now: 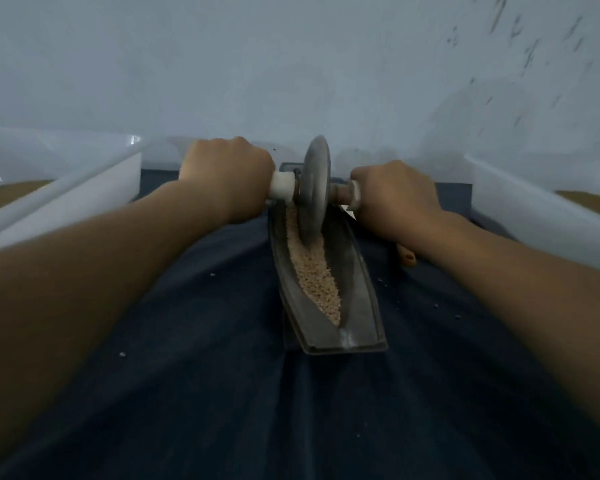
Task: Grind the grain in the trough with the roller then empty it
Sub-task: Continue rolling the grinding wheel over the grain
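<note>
A long dark metal trough (364,299) lies lengthwise on a dark blue cloth and holds pale tan grain (317,275) along its groove. The roller (312,192), a grey metal disc on a cross axle with white collars, stands upright in the far half of the trough, its lower edge in the grain. My left hand (226,174) grips the left handle of the axle. My right hand (394,195) grips the right handle. Both handles are hidden inside the fists.
A white plastic bin (66,188) with brownish contents stands at the left, another white bin (534,209) at the right. A pale wall rises just behind the trough. A small orange object (407,259) lies under my right wrist. Loose grains dot the blue cloth (205,375).
</note>
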### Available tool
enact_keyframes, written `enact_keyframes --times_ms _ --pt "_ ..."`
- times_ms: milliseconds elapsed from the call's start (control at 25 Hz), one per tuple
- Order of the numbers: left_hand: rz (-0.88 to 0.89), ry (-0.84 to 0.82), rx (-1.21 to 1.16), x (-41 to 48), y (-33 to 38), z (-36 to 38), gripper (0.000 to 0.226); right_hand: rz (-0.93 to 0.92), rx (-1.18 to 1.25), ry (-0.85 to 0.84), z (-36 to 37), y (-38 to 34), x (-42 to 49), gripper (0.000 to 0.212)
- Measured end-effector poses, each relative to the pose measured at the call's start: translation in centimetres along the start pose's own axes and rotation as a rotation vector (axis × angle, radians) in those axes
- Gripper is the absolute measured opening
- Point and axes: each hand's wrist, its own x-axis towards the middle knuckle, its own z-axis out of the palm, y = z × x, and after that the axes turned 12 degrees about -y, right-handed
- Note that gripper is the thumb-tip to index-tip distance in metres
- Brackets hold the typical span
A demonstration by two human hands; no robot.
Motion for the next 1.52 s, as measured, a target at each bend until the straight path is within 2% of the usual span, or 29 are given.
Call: enact_keyframes --times_ms 80,160,200,280,360,440,520,600,760,840,920,1040,1120,1200,1360,1440,1520 --pt "0.081 0.098 0.029 -3.6 -0.8 1.0 0.008 -0.109 -0.102 0.174 0.4 1.3 -3.8 0.025" --pt "0.171 0.252 0.013 -7.3 -1.7 1.8 0.013 -0.199 -0.152 0.373 -0.1 1.8 -7.9 0.035" --pt "0.207 0.291 -0.003 -7.6 -2.2 2.0 0.013 -0.232 -0.132 0.399 -0.3 2.2 -8.4 0.035" --pt "0.184 0.317 0.022 -6.4 -1.9 2.4 0.01 -0.188 -0.162 0.34 -0.1 1.7 -7.6 0.026" --pt "0.059 0.212 -0.01 -3.9 -0.9 2.9 0.005 -0.046 -0.184 0.201 0.1 0.1 -4.5 0.013" --pt "-0.011 0.062 -0.102 -1.0 -0.3 2.5 0.015 0.015 -0.115 0.1 -0.9 -1.3 -1.4 0.017" --pt "-0.006 0.001 -0.15 -0.5 -0.3 2.1 0.018 -0.011 -0.135 0.067 -1.8 -1.6 -0.4 0.02" --pt "0.044 0.017 -0.145 -2.8 -0.8 2.3 0.012 -0.085 -0.172 0.092 -2.0 -0.5 -2.5 0.014" --pt "0.193 0.26 -0.059 -7.4 -2.5 2.8 0.022 -0.258 -0.151 0.351 -0.8 1.8 -7.7 0.023" --pt "0.171 0.27 -0.026 -6.7 -2.2 3.1 0.017 -0.205 -0.169 0.33 -0.1 1.6 -6.6 0.029" --pt "0.06 0.211 0.017 -4.0 -0.8 3.1 0.01 -0.071 -0.199 0.25 0.5 0.3 -3.5 0.03" --pt "-0.032 0.027 -0.07 1.3 -0.2 1.6 0.018 0.001 -0.054 0.119 -0.1 -1.0 1.4 0.01" --pt "-0.022 -0.008 -0.089 1.3 -0.2 1.3 0.019 -0.002 -0.061 0.069 -0.5 -0.8 1.4 0.011" --pt "0.065 0.005 -0.1 -1.8 -0.6 1.7 0.014 -0.103 -0.122 0.123 -0.5 0.2 -1.6 0.016" --pt "0.21 0.219 -0.094 -7.5 -2.3 2.3 0.019 -0.282 -0.152 0.405 -0.7 1.8 -7.1 0.027" --pt "0.148 0.202 -0.037 -6.7 -1.7 2.9 0.015 -0.204 -0.184 0.389 0.0 1.5 -6.0 0.024" --pt "0.031 0.156 -0.018 -3.4 -0.4 3.0 0.01 -0.091 -0.184 0.265 0.5 -0.1 -2.4 0.015"
